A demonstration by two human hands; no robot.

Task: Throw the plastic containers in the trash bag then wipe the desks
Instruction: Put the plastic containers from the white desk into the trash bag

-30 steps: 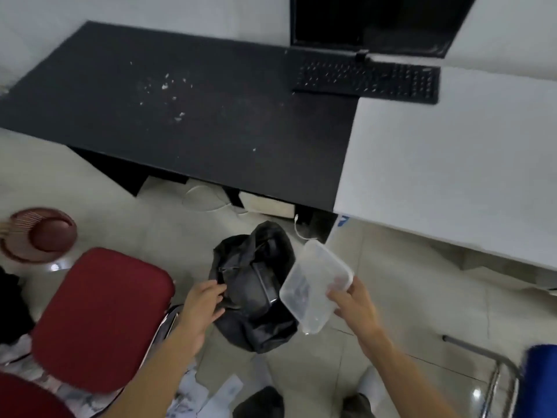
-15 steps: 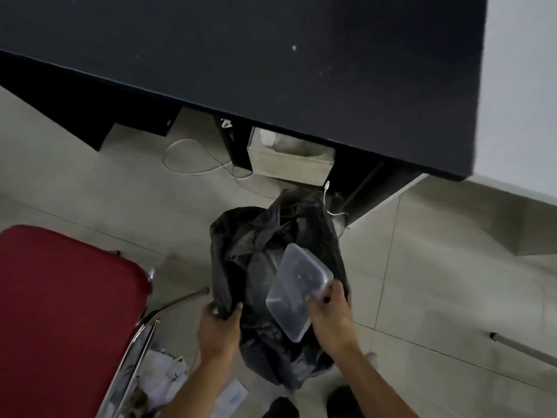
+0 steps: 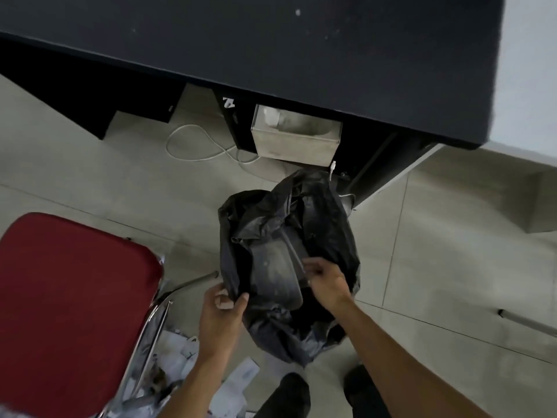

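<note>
head | clear plastic container (image 3: 271, 267) inside crumpled black trash bag (image 3: 331, 230)

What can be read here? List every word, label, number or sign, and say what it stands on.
Nothing reads clearly.
White mark on a panel under the black desk: too blurred to read.
Papers on the floor: faint print, too blurred to read.
Trash bag: no print shows.

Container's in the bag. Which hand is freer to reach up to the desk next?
Right, likely. The left hand pinches the trash bag's rim; the right hand is at the container's edge.
</note>
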